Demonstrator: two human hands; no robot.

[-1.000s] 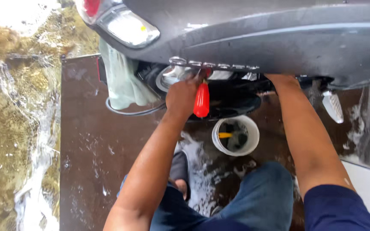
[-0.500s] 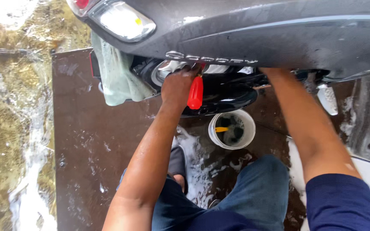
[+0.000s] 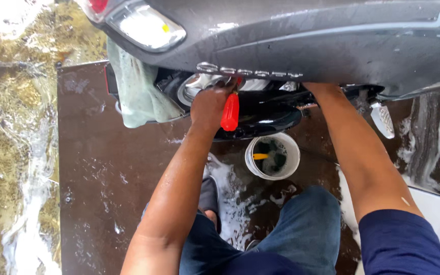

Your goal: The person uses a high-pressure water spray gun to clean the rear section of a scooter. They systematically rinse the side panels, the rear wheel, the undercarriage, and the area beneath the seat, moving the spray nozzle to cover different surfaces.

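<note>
- Head view: the left hand (image 3: 211, 106) was closed around a red handle (image 3: 230, 112), up by the shiny metal part (image 3: 195, 85) under the dark scooter (image 3: 301, 35).
- The handle hung down from the fist, just above the black cover (image 3: 260, 119).
- The handle looked hard and light. It was likely wet and slippery, so the fat middle was the best place to grip.
- The right hand was hidden under the scooter. Only the right arm (image 3: 355, 153) showed, so no one could tell if that hand was open or closed.
- A white bucket (image 3: 291, 147) with soapy water stood on the wet brown floor (image 3: 103, 173), near the knees.
- A green cloth (image 3: 138, 97) hung beside the wheel.
</note>
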